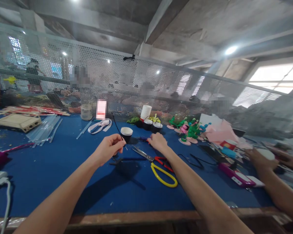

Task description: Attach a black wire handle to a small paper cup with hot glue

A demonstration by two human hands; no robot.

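My left hand (111, 145) is closed in a pinch on a thin black wire (117, 125), which slants up and left from the fingers. Just behind it stands a small black cup with a white rim (126, 134). My right hand (158, 143) reaches down to the table, its fingers curled over a small tool with red and blue on it (144, 139); most of that tool is hidden. Below and between the hands lie scissors (164, 175) with one yellow and one red handle loop, blades partly spread. A dark, thin tool (132, 159) lies beside the blades.
Black cups (157, 126) and a white cup stack (146, 112) stand at the back. Green and pink figures (191, 131), a purple glue gun (236, 175) and a co-worker's arm (271, 178) are right. Clear glue sticks (44, 130) and white ribbon (100, 126) lie left.
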